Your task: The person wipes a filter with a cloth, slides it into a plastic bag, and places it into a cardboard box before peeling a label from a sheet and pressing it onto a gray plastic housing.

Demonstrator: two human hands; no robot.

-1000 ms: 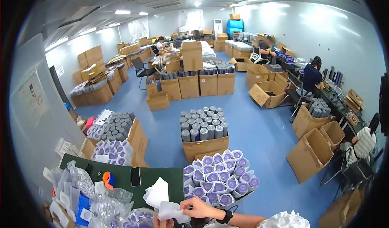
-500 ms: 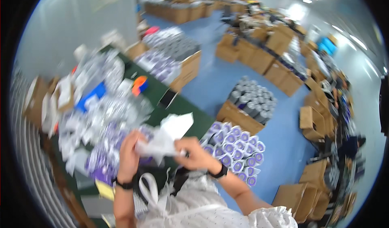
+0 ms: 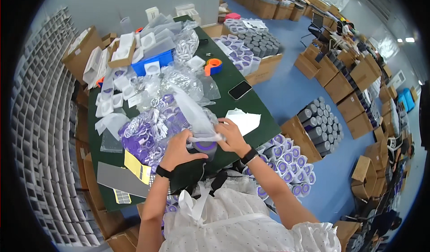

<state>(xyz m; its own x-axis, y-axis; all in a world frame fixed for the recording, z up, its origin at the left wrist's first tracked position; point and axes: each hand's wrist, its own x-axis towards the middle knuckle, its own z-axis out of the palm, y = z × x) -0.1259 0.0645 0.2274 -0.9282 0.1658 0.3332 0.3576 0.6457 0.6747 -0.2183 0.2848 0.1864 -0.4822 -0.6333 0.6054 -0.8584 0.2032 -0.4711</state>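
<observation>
Between my hands is a translucent white bag (image 3: 191, 111), its mouth spread low over a grey cylinder (image 3: 209, 156) with a purple ring on its end. My right hand (image 3: 230, 137) pinches the bag's edge on the right. On the left, my left hand (image 3: 179, 150) grips the bag's other side, its thumb stretched out beside the cylinder. Part of the cylinder is hidden by the bag and hands. A white sheet (image 3: 244, 120) lies on the dark green table (image 3: 226, 88) just beyond my right hand.
Purple tags with white cords (image 3: 143, 131) are heaped left of my hands. Behind them lie clear plastic bags (image 3: 181, 79), a blue bin (image 3: 154, 63), an orange tape roll (image 3: 213, 66) and a phone (image 3: 240, 90). Wrapped cylinders (image 3: 289, 164) stand right of the table, near a carton (image 3: 301, 136).
My view has swung left. The white sheet that was by my hands now rests on the table. My hands have come over the grey cylinder with the bag's mouth spread.
</observation>
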